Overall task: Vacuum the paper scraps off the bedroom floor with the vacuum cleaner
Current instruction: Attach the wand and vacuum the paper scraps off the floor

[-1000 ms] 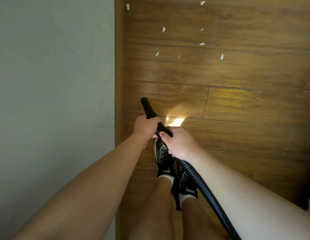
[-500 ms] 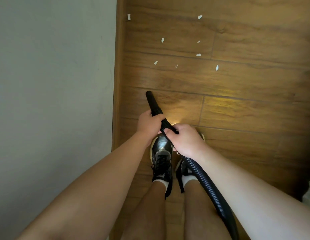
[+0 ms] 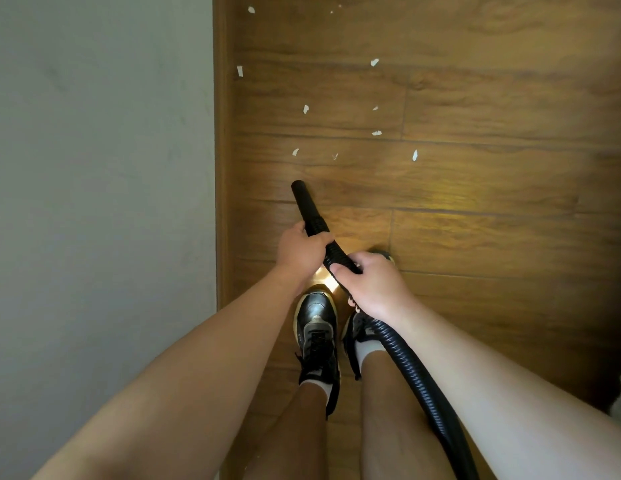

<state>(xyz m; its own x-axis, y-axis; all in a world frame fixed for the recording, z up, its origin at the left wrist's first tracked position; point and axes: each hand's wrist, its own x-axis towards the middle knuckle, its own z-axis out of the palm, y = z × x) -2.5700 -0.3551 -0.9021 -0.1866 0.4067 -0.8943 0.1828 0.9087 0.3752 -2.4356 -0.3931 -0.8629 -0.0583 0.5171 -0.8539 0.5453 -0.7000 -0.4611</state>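
- Vacuum hose point(image 3: 420, 368): black and ribbed, it runs from the lower right of the view up through both hands. Its open end point(image 3: 298, 186) points forward, near the left edge of the wooden floor point(image 3: 492, 237). Contact with the floor cannot be determined.
- Left hand point(image 3: 300, 252): the forearm is stretched forward and the fingers are curled round the hose from its left side, ahead of the other hand.
- Right hand point(image 3: 375, 285): knuckles up, fingers wrapped round the hose just behind the left hand. The hose trails back beside the forearm.
- Paper scraps point(image 3: 306, 109): small white pieces scattered on the floor beyond the hose end, none touching it. One lies at the left edge by the skirting board point(image 3: 220, 168).
- Shoes point(image 3: 317, 327): black, side by side on the floor beneath the hands.
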